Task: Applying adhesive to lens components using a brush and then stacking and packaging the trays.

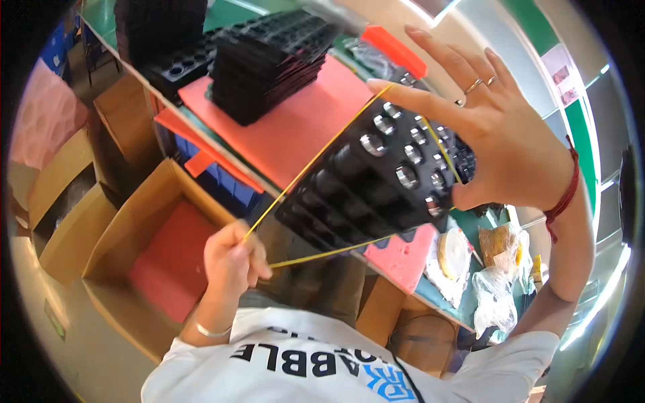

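My left hand (235,255) is closed on one end of a yellow rubber band (316,161), left of a stack of black trays (349,181). Shiny round metal parts (406,176) sit in the pockets of the tray face turned toward the right. Over that face, my right hand (497,127) spreads its fingers wide, with the band looped over its index finger and thumb. Stretched taut, the band runs along two sides of the stack and across the face. Whether my right palm touches the trays is hidden.
Another stack of black trays (269,74) stands on a pink foam sheet (329,101) on the table. An open cardboard box (111,269) with a red sheet inside is at the lower left. A tape roll (453,255) and clear plastic wrap (496,295) lie at the right.
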The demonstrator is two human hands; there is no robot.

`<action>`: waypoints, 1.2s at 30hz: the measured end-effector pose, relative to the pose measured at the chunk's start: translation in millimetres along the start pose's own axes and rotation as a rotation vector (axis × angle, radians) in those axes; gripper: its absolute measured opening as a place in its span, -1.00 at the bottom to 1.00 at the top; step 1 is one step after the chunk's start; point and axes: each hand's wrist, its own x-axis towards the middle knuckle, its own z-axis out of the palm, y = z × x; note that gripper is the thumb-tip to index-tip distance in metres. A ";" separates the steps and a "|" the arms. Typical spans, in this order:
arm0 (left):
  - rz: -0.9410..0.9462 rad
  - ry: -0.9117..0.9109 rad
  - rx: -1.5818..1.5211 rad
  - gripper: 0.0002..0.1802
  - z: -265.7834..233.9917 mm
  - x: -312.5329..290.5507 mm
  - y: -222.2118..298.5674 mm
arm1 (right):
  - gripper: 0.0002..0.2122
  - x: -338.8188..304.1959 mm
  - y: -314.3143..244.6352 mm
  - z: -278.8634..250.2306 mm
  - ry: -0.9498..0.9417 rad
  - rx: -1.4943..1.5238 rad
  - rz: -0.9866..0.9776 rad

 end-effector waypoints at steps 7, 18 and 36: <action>-0.075 0.034 -0.251 -0.67 -14.2 33.3 -55.1 | -0.12 15.3 -9.5 11.3 -0.039 0.074 -0.049; 0.128 0.189 -0.092 -0.87 26.0 12.6 -136.3 | -0.06 22.2 -25.7 13.5 -0.008 0.148 -0.130; -0.001 0.185 0.019 -0.60 13.7 6.4 -72.3 | 0.11 -43.9 11.3 49.4 0.218 0.426 0.080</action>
